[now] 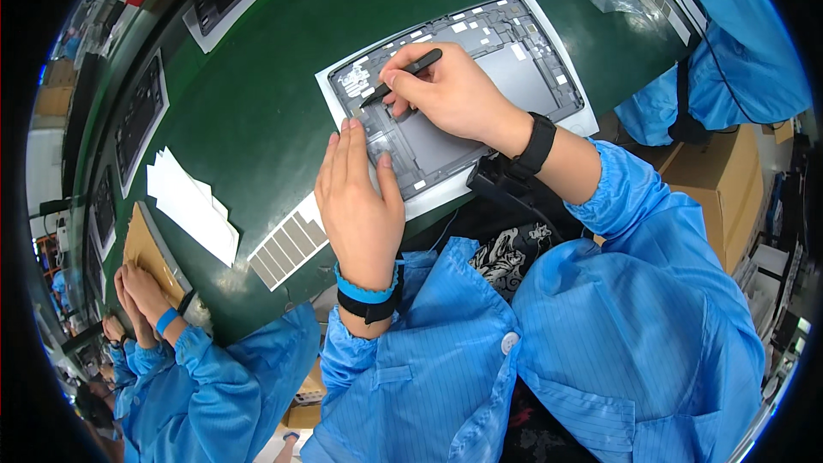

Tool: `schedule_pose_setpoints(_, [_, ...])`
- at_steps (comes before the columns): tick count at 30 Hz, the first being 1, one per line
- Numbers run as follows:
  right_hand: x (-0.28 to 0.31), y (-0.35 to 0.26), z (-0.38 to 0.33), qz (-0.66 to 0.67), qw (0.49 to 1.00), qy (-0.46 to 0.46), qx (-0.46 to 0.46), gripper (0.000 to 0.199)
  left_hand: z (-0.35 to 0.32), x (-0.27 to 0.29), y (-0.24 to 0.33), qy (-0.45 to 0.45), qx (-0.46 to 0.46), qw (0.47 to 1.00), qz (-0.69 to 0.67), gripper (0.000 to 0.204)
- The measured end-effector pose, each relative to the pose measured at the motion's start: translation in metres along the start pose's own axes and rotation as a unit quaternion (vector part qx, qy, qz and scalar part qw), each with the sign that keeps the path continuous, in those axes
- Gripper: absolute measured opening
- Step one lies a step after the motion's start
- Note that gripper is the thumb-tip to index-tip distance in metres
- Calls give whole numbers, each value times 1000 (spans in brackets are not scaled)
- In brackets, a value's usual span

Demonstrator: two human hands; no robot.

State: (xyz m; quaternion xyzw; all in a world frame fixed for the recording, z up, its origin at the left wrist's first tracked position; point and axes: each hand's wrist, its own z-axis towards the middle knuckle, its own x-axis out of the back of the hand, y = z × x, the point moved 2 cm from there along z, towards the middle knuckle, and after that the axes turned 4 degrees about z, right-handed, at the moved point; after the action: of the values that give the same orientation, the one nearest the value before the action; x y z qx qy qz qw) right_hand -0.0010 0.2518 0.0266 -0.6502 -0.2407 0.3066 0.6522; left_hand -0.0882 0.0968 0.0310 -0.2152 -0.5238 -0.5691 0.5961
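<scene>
White paper slips and a sheet of grey rectangular labels lie left on the green table; the left hand rests flat, fingers extended, on the open grey laptop chassis, while the right hand pinches a black stylus

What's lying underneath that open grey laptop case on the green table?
A white sheet lies under the grey laptop case, its border showing along the edges. The left hand and the right hand, holding a black tool, cover parts; whatever lies under the case's middle is hidden.
</scene>
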Motion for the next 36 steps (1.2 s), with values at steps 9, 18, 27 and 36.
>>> schedule_pose_setpoints(9, [4, -4, 0, -6, 999, -15, -27, 16, 11, -3, 15, -5, 6, 997, 79, 47])
schedule_pose_setpoints(18, [1, -48, -32, 42, 996, 61, 58, 16, -45, 47, 14, 28, 71, 996, 49, 58])
schedule_pose_setpoints(27, [-104, -8, -47, -99, 986, -136, 18, 18, -104, 36, -15, -40, 151, 978, 140, 65])
schedule_pose_setpoints(36, [-97, -11, -51, 1, 998, -60, 10, 21, -99, 34, -6, -15, 169, 978, 123, 60])
